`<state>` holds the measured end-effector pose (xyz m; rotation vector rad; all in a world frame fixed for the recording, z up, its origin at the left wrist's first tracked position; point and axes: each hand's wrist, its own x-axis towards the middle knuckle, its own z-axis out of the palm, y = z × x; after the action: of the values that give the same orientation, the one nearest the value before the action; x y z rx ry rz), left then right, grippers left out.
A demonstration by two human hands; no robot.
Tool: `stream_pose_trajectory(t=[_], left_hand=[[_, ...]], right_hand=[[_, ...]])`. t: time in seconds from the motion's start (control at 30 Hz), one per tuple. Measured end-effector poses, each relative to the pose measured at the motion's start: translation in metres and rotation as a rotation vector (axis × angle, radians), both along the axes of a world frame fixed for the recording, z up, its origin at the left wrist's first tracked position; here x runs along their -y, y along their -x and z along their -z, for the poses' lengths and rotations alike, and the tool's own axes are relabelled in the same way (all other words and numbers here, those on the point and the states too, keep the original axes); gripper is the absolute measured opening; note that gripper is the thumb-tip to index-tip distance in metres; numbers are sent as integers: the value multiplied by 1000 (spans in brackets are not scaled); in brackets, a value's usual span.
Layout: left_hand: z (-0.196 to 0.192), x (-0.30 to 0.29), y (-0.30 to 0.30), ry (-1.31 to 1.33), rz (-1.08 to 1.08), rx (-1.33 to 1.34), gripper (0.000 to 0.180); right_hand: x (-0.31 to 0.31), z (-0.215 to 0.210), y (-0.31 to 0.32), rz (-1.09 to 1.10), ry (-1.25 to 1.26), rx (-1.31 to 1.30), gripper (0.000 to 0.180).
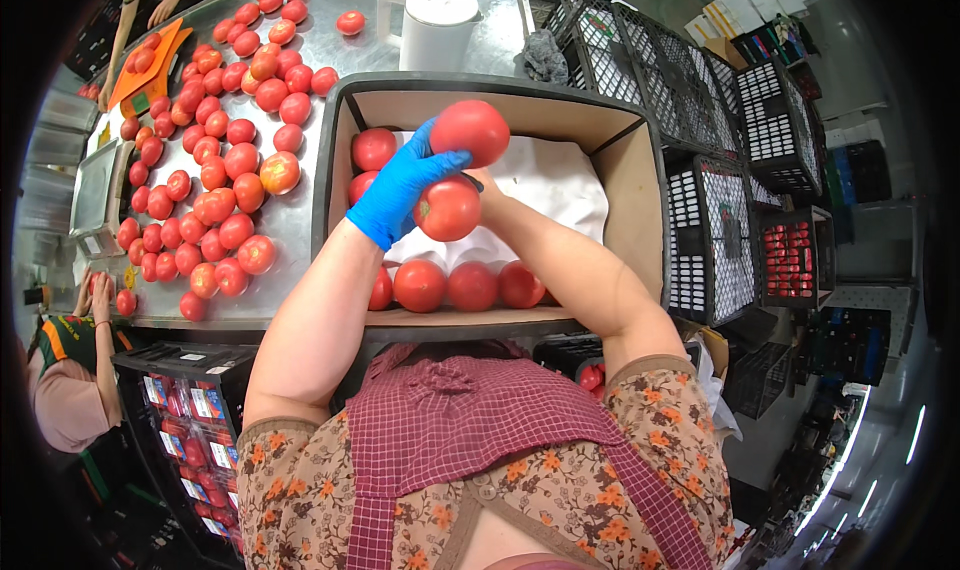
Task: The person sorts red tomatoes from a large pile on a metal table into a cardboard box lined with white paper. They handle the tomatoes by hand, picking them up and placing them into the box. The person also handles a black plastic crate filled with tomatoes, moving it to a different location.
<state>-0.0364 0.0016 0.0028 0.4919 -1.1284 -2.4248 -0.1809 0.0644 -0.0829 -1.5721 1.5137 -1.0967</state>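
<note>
Blue glove on left hand (pixel 392 195), fingers wrapped round upper tomato (pixel 470 130), one blue finger lying between it and lower tomato (pixel 448 212), which sits just below. Right hand (pixel 485 183) mostly hidden behind the lower tomato, right forearm reaching in from the lower right; cannot tell whether its fingers grip or stand wide. Both held tomatoes are above the black crate (pixel 500 85), which has brown lining (pixel 638 185) on its walls and white sheet (pixel 555 185) inside. Front row of tomatoes (pixel 472 287) along the crate's near wall, left-side tomato (pixel 374 150) by its far left corner, another partly covered by the gloved hand.

Crate sits on metal bench (pixel 350 58). Loose tomatoes (pixel 240 160) spread on the bench left of the crate, mostly red, some paler orange. White lidded jug (pixel 438 35) just beyond the crate, grey crumpled bag (pixel 545 58) to its right. Orange tray (pixel 160 70) at far left, stacked black crates (pixel 720 245) on the right, co-worker's hands (pixel 98 295) at left edge of bench
</note>
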Motion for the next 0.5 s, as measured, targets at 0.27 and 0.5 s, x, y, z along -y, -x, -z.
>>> stream_pose_trajectory(t=[0.27, 0.5], left_hand=[[0, 15, -2, -394, -121, 25, 57], [-14, -8, 3, -467, 69, 101, 65]], right_hand=[[-40, -79, 36, 173, -460, 838, 69], [-63, -104, 23, 287, -408, 1043, 71]])
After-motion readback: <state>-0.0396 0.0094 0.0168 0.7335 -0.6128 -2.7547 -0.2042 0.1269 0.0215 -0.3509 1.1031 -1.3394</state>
